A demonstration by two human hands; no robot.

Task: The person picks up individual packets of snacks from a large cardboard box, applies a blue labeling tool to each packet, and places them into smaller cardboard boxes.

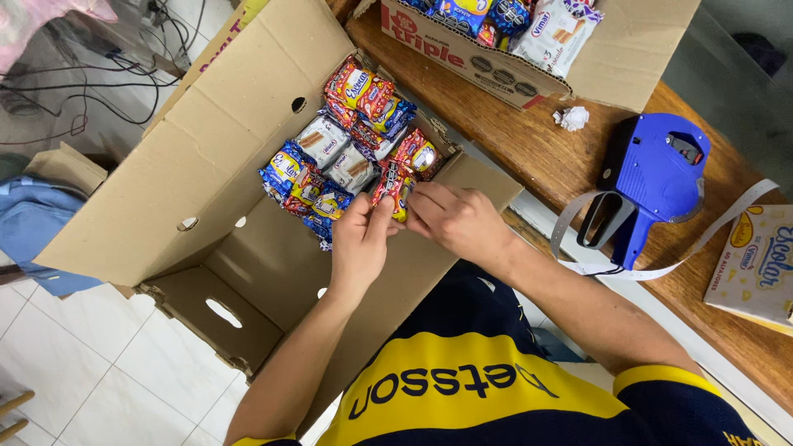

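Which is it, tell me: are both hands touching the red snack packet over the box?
Touching: the head view shows left hand and right hand pinching the red snack packet.

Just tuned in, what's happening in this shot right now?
A person leans over an open cardboard box half filled with small snack packets. Both hands meet at its edge: the left hand and right hand hold one red snack packet between their fingers. A blue price-label gun lies on the wooden table nearby, untouched.
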